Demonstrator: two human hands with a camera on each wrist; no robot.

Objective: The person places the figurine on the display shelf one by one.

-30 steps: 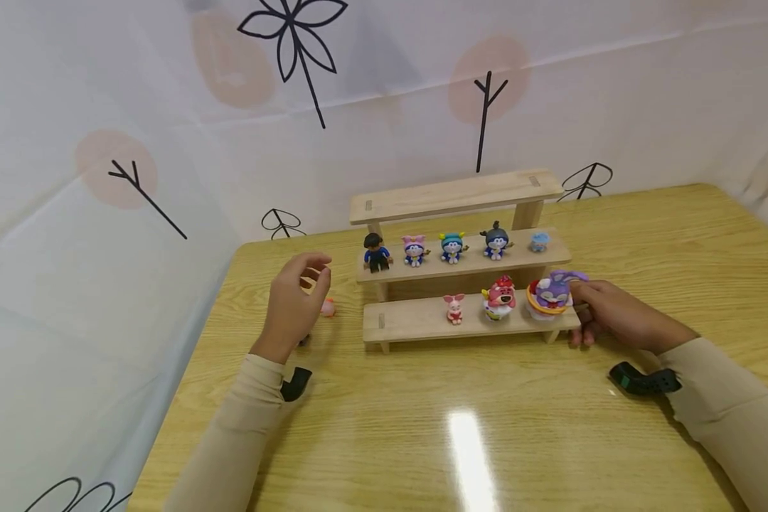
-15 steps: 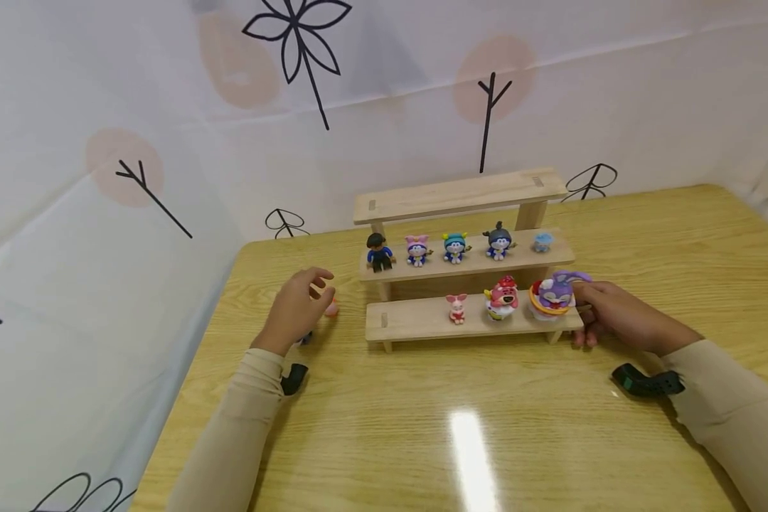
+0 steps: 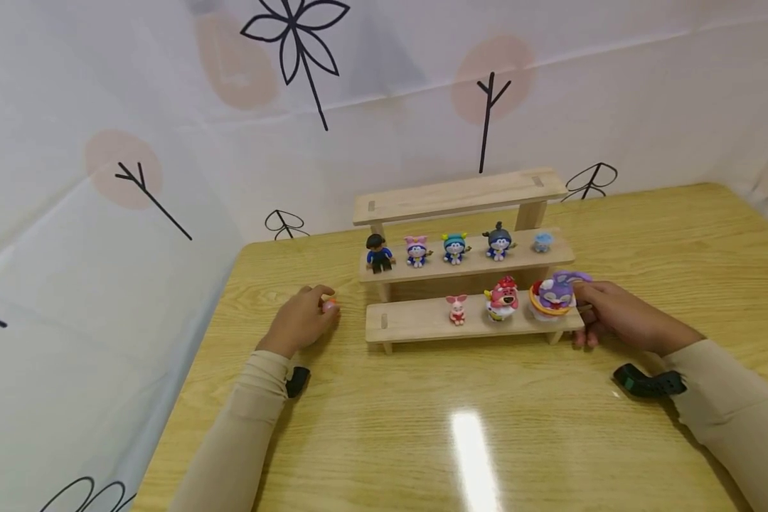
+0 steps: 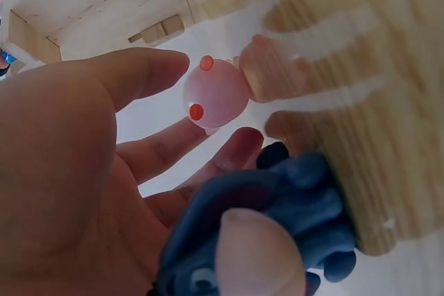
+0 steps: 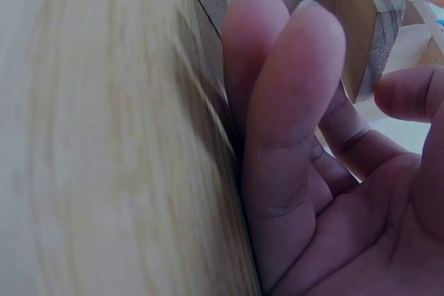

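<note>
My left hand (image 3: 299,321) is low over the table, thumb and fingers to either side of a small pink figurine (image 4: 216,95) with orange-red ears. In the left wrist view the thumb tip stands close by its head. A blue donkey figurine (image 4: 291,199) with a pale muzzle lies beside the fingers; in the head view the hand hides it. My right hand (image 3: 621,318) grips the right end of the lowest step of a wooden tiered shelf (image 3: 409,323), thumb at the board's end and fingers curled low by the table.
The lowest step bears a piglet figurine (image 3: 456,310), a red-pink bear figurine (image 3: 502,299) and a purple rabbit figurine (image 3: 553,295). Several small figurines, among them a black-haired toy man (image 3: 378,254), stand on the middle step. A patterned white cloth (image 3: 384,107) hangs behind the table (image 3: 384,427).
My left hand has come down and slightly right to the pink figurine, now covering the donkey figurine in the head view. The right hand stays at the shelf's end.
</note>
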